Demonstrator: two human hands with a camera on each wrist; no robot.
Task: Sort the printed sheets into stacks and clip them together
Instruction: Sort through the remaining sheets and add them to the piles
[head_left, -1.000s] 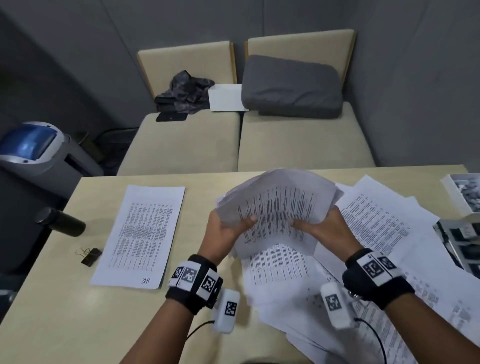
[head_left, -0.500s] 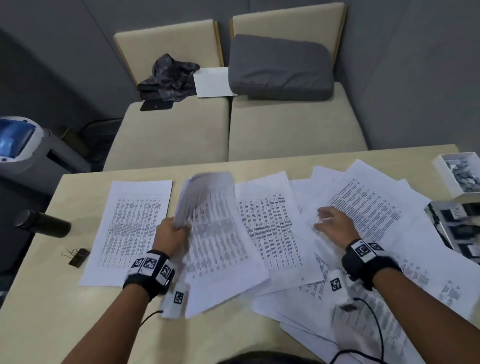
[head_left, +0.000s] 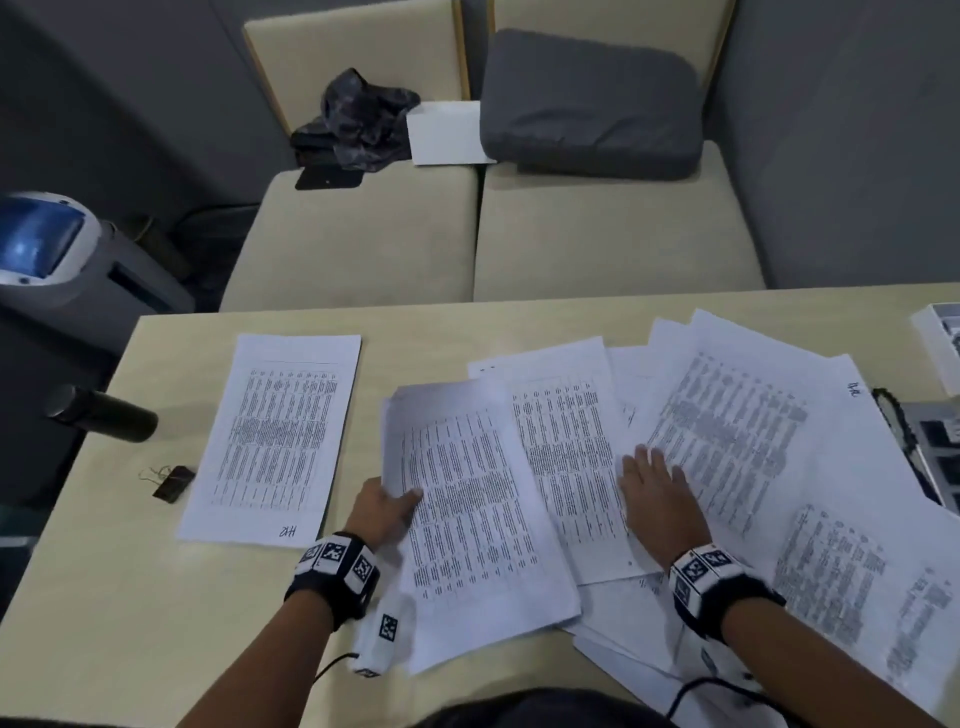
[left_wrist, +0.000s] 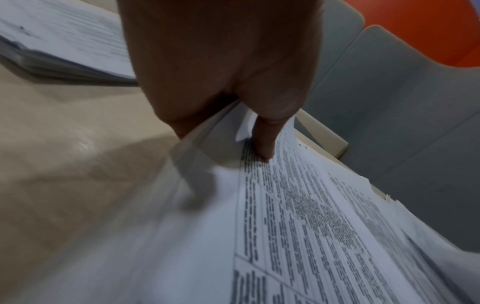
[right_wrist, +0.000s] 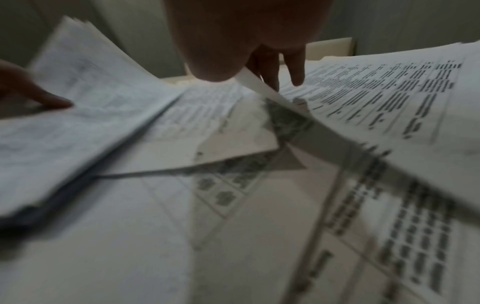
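Our left hand (head_left: 382, 512) pinches a sheaf of printed sheets (head_left: 470, 514) at its left edge: thumb on top of the print, the other fingers (left_wrist: 263, 139) curled beneath, one of them pressing into the paper in the left wrist view. The sheaf is several pages thick, white with dense columns of dark text, its left side lifted off the bench (head_left: 130, 623) and its right side lapping onto the spread pile.

Our right hand (head_left: 657, 493) lies flat, fingers (head_left: 647, 460) straight and slightly fanned, pressing down on the loose pile of sheets (head_left: 727, 441). It grips nothing. In the right wrist view a page edge runs just under the fingertips; that view is blurred, so we cannot tell finer contact.

The loose pile fans across the right half of the bench, pages overlapping at different angles, one with a handwritten mark at its far corner.

Left of the held sheaf, apart from it, a squared stack (head_left: 275, 441) lies flat with handwriting at its near edge. Just left of that stack sits a black binder clip (head_left: 171, 483). A dark cylinder (head_left: 101, 413) lies near the bench's left edge. Beyond the bench, two beige seats (head_left: 467, 234) carry a grey cushion (head_left: 592, 104).
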